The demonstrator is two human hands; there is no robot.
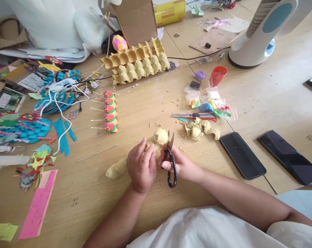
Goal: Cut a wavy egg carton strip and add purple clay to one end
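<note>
My right hand (180, 163) grips black-handled scissors (172, 163), blades pointing away from me and slightly parted. The blades stand at the right end of a yellowish egg carton strip (161, 136), beside its rounded cup. My left hand (142, 167) is closed around the middle of this strip, whose other end (116, 168) sticks out to the left; the fingers hide part of it. Beyond my right hand lie cut egg carton scraps (195, 130) with crumbs about them. A utility knife (194, 115) and red-handled scissors (213, 119) lie just behind the scraps.
Several painted carton cups (109, 109) stand in a column at left. Egg cartons (144, 69) lie at the back. Bags of coloured clay (206, 106) and a red cup (218, 75) are at right, with two phones (242, 155) nearer. A pink strip (39, 203) lies front left.
</note>
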